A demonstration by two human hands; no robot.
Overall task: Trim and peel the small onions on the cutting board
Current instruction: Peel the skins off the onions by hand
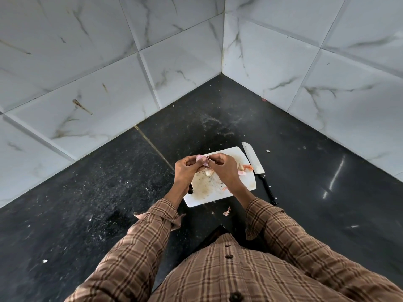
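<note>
White marble-patterned wall tiles [87, 68] meet in a corner at the far side, and the black speckled stone counter [91, 192] spreads from there toward me. My brown plaid shirt sleeves [139, 243] fill the near edge, cut off by the frame below.

The white rectangular plastic cutting board [246, 182] lies near the middle of the counter, stained brownish across its centre; my wrists cover its left and near parts. Just beside its right edge lies a steel-bladed kitchen knife with a black handle [256, 168], tip pointing far, handle toward me.

My left hand [187, 171] and right hand [224, 168] meet above the far end of the board. My left fingers curl around a small pinkish-purple onion [201, 159], and my right thumb and fingertips pinch at its skin on the right side. Most of the onion is hidden between my fingers.

Under my hands, pale peeled pieces [209, 172] rest on the board, too small to tell apart. Orange-pink peel scraps [245, 168] sit near the board's right edge, partly behind my right hand. A few skin flakes [226, 211] lie on the counter, near the board's near edge.
</note>
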